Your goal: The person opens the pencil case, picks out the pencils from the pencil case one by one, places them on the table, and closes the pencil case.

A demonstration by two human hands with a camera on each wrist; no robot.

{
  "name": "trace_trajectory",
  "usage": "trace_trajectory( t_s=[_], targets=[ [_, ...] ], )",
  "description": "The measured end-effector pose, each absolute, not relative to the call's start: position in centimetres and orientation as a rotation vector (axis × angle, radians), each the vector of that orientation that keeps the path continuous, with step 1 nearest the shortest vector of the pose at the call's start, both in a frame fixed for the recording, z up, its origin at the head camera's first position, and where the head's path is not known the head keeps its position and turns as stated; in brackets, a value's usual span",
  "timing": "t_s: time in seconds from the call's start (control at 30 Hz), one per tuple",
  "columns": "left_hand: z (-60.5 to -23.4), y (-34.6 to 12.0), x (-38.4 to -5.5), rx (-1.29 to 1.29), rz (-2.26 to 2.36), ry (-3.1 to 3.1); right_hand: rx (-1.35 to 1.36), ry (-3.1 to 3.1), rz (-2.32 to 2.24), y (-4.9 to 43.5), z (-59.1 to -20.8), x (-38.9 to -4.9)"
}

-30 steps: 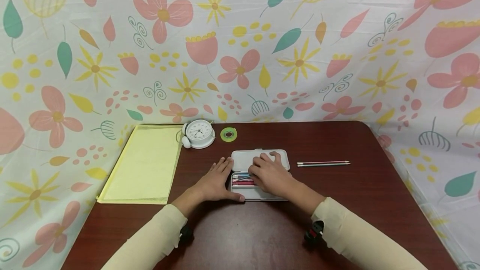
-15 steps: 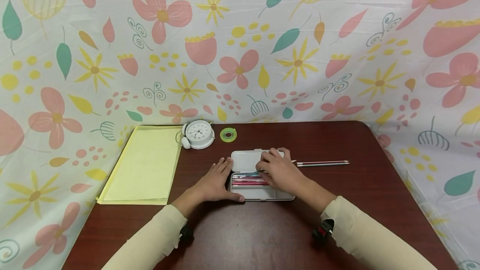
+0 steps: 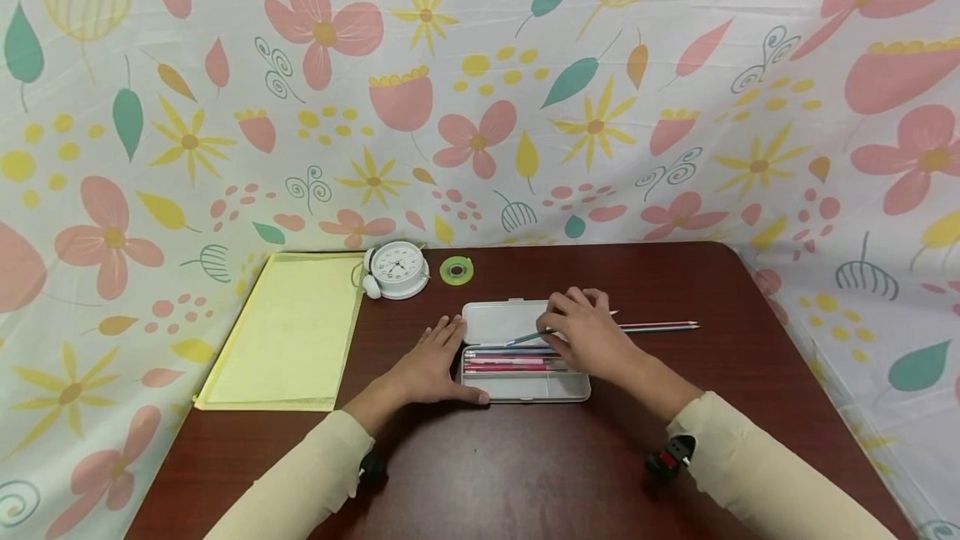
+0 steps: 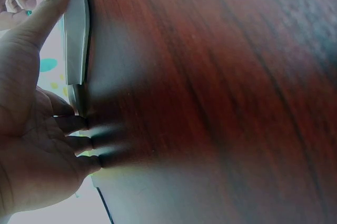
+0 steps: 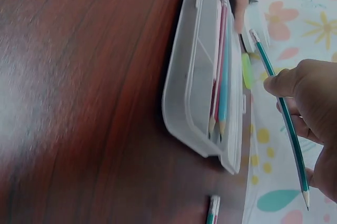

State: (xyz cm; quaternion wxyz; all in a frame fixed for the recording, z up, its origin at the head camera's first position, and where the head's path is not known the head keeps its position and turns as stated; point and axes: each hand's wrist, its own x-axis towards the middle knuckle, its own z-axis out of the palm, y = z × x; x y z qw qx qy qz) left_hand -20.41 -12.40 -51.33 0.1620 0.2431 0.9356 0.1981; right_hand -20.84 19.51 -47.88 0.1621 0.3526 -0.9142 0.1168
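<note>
A white pencil case point(image 3: 525, 398) lies with its lid point(image 3: 495, 322) folded back on the table. Inside it, several pink, red and blue pencils point(image 3: 502, 363) lie side by side in the rear compartment. My left hand point(image 3: 429, 365) is spread at the case's left end, its thumb along the front edge. Above the lid, my right hand point(image 3: 588, 332) pinches a green pencil point(image 5: 284, 113) between thumb and fingers. In the right wrist view its eraser end points up and its sharpened tip down, clear of the case.
Two pencils point(image 3: 660, 326) lie together on the table right of the case. Behind it stand a white alarm clock point(image 3: 398, 263) and a green tape roll point(image 3: 457, 271). A yellow zip folder point(image 3: 285, 332) lies at the left. A floral cloth point(image 3: 480, 107) hangs behind the table.
My right hand has lifted the green pencil out of the case and moved right and slightly back. More of the pencils in the case now show. My left hand has stayed in place.
</note>
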Motion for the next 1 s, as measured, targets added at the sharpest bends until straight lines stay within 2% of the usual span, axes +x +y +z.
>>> trace_trajectory(
  t_s=[1.0],
  targets=[
    [-51.5, -12.3, -20.4, 0.687, 0.562, 2.676, 0.680, -2.752, 0.439, 29.2, -49.3, -21.2]
  ],
)
